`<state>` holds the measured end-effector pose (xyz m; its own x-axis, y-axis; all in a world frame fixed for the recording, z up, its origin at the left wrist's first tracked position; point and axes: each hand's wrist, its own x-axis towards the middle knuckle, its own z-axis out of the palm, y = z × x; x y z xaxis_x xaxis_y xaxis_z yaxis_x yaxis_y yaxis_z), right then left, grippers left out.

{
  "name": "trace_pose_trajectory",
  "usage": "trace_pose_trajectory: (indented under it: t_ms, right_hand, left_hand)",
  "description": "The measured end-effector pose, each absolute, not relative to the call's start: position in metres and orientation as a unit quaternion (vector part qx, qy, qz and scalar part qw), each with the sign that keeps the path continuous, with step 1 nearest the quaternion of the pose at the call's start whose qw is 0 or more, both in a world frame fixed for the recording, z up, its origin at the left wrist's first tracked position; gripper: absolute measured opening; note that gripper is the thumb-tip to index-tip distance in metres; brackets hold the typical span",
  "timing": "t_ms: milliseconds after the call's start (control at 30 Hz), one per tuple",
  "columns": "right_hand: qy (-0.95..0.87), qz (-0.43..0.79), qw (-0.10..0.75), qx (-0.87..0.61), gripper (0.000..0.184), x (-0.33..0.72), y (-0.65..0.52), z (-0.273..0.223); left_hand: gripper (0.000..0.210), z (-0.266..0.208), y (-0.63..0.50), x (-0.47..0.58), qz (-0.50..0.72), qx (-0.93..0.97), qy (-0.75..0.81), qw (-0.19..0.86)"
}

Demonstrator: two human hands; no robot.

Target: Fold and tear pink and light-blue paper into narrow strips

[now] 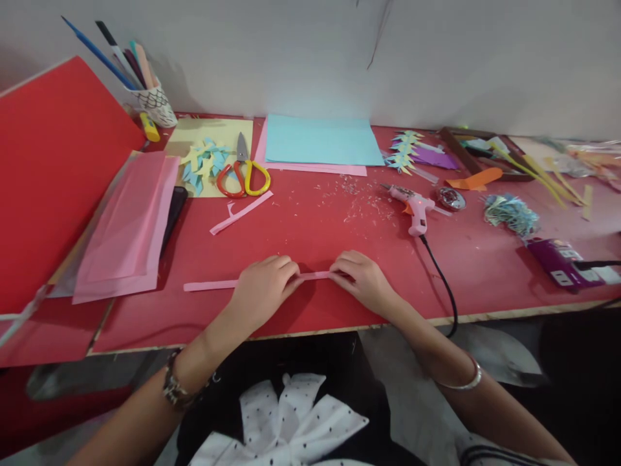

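A long, narrow pink paper strip [209, 285] lies across the front of the red table. My left hand [264, 288] pinches it near its middle, thumb and fingers pressed together. At the strip's right end, my right hand [361, 279] also grips the paper between thumb and fingers. A short stretch of pink shows between the two hands, and the left end runs out flat on the tabletop. Behind my left hand lies a shorter pink strip [242, 212] with a small torn tab. Scissors [243, 169] with red and yellow handles rest beyond it.
A pink glue gun [412, 207] with a black cord sits to the right, near a purple power strip [560, 264]. Pink sheets [123, 226] are stacked at left. Blue sheets [323, 141] lie at the back. A pen cup [158, 107] stands by the wall.
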<state>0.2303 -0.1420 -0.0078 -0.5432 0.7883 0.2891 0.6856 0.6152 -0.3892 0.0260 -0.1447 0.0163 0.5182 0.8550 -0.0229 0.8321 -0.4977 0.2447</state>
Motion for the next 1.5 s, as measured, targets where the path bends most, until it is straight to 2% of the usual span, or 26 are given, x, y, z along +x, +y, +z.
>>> trace_pose_trajectory:
  t_ms: [367, 700, 1300, 1500]
  right_hand:
    - [-0.827, 0.154, 0.227, -0.49, 0.022, 0.239, -0.145, -0.007]
    - [-0.783, 0.149, 0.251, -0.55, 0.018, 0.236, -0.152, -0.007]
    - [-0.772, 0.092, 0.22, -0.589, 0.024, 0.236, -0.156, -0.009]
    - [-0.773, 0.094, 0.212, -0.591, 0.022, 0.236, -0.156, -0.01]
  left_hand:
    - [0.021, 0.002, -0.146, 0.017, 0.13, 0.844, 0.504, 0.131]
    - [0.04, -0.006, -0.146, 0.002, 0.161, 0.834, 0.512, 0.127]
    - [0.035, -0.004, -0.147, -0.004, 0.135, 0.829, 0.531, 0.109]
    - [0.042, -0.009, -0.148, -0.032, 0.153, 0.807, 0.557, 0.126]
